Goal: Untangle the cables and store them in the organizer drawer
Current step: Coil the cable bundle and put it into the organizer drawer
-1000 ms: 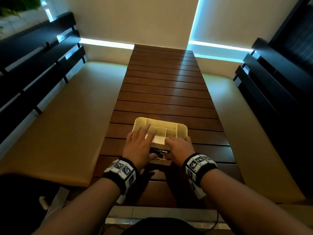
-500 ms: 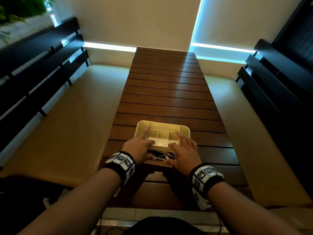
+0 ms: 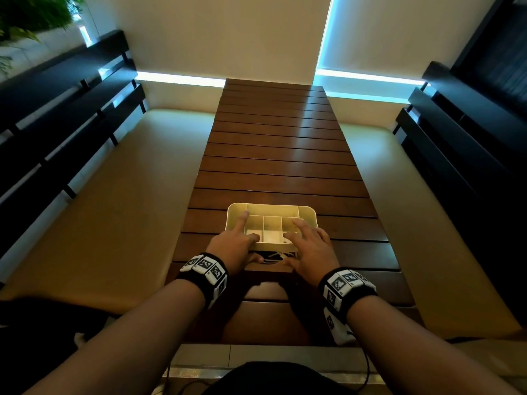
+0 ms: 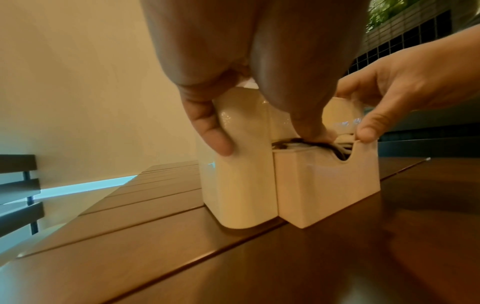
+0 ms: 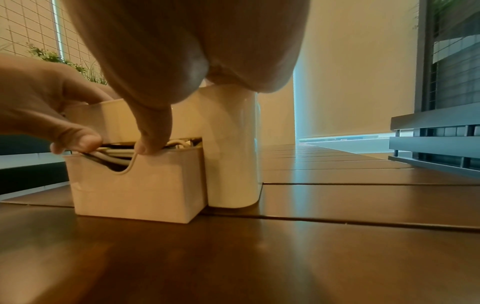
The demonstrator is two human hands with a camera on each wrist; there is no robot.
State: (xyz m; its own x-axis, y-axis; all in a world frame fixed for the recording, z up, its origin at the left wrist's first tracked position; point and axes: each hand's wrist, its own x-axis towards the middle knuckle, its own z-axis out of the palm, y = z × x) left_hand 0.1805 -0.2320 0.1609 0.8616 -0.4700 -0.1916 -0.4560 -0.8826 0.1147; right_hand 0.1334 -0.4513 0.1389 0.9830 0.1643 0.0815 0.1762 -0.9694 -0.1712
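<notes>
A cream organizer [image 3: 271,206] with open top compartments stands on the near part of the slatted wooden table [image 3: 279,155]. Its front drawer [image 4: 327,185] is pulled out a little, and white and black cables [image 5: 116,153] lie packed inside. My left hand [image 3: 239,240] rests across the organizer's left top, with its thumb [image 4: 309,127] pressing down on the cables [image 4: 293,144]. My right hand [image 3: 302,243] is spread over the right top, and its thumb [image 5: 153,135] sits on the cables at the drawer's rim [image 5: 135,189]. The rear of the drawer is hidden.
Cushioned benches [image 3: 119,201] run along both sides of the table, backed by dark slatted rails [image 3: 57,115]. A wall [image 3: 214,32] closes the far end. The table's near edge [image 3: 256,342] lies just in front of my body.
My right hand has uncurled and slid its fingers forward onto the organizer's top. The left hand has drawn back slightly, and both thumbs now sit at the drawer opening.
</notes>
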